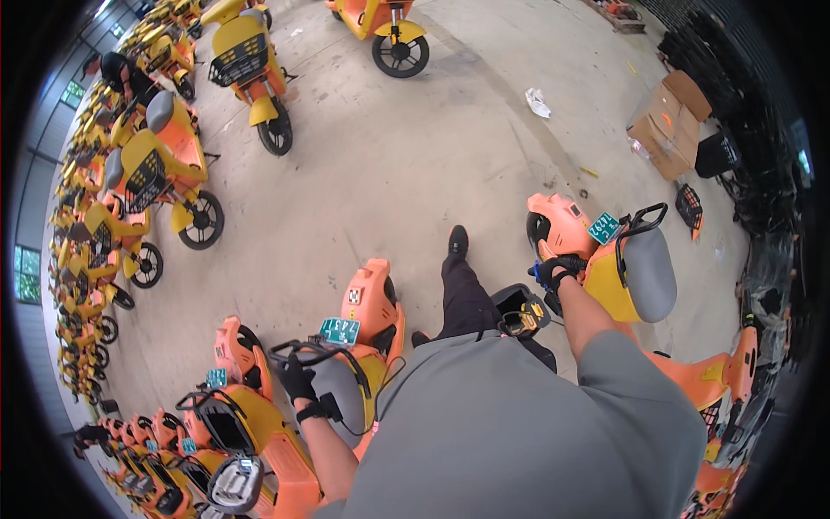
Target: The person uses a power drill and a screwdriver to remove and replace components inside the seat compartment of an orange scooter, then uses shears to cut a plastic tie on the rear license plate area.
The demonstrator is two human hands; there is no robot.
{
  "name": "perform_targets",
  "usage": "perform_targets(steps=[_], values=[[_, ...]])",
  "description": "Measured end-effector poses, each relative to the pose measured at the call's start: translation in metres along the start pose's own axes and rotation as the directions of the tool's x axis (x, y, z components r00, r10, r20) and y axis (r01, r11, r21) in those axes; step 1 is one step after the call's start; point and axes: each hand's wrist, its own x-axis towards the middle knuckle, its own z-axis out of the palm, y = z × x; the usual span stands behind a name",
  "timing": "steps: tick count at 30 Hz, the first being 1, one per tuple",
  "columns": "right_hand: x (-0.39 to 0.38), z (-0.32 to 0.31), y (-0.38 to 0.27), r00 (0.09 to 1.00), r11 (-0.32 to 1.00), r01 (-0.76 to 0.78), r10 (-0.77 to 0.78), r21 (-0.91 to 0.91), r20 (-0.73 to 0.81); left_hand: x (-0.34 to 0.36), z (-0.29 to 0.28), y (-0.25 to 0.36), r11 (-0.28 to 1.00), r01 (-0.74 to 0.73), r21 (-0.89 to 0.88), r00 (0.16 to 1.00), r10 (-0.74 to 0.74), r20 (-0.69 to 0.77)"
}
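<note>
My left hand [296, 378], in a black glove, is at the black grab rail [313, 349] behind the grey seat [335, 387] of an orange and yellow electric scooter [366, 298]. Its fingers look curled at the rail. A black strap device with a cable sits on that wrist. My right hand [562, 266], also gloved, is closed round a small blue object [541, 276] whose kind I cannot make out. It is beside the rear of another scooter [564, 223] with a grey seat [648, 275]. By my right hip, a black pouch [508, 301] holds a yellow and black tool [525, 321].
Parked scooters [233, 432] stand close at my left, with rows of yellow ones [151, 164] beyond. One scooter [709, 381] is behind at the right. A cardboard box [670, 124], a loose black basket [689, 208] and white litter [537, 103] lie on the concrete floor [389, 164]. A person [121, 76] is far left.
</note>
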Motion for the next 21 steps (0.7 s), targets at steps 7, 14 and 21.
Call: perform_targets(steps=[7, 14, 21], values=[[0.115, -0.037, -0.052, 0.977, 0.941, 0.139, -0.079, -0.307, 0.199, 0.071, -0.025, -0.040, 0.047, -0.107, 0.993, 0.868, 0.492, 0.070], [0.079, -0.192, -0.050, 0.831, 0.906, 0.222, 0.018, 0.361, -0.556, 0.099, 0.089, 0.126, 0.401, -0.303, 0.864, 0.936, 0.294, 0.192], [0.027, -0.301, 0.022, 0.172, 0.769, 0.436, 0.439, 0.467, -0.882, 0.088, 0.358, 0.163, 0.839, 0.065, 0.541, 0.848, -0.332, 0.413]])
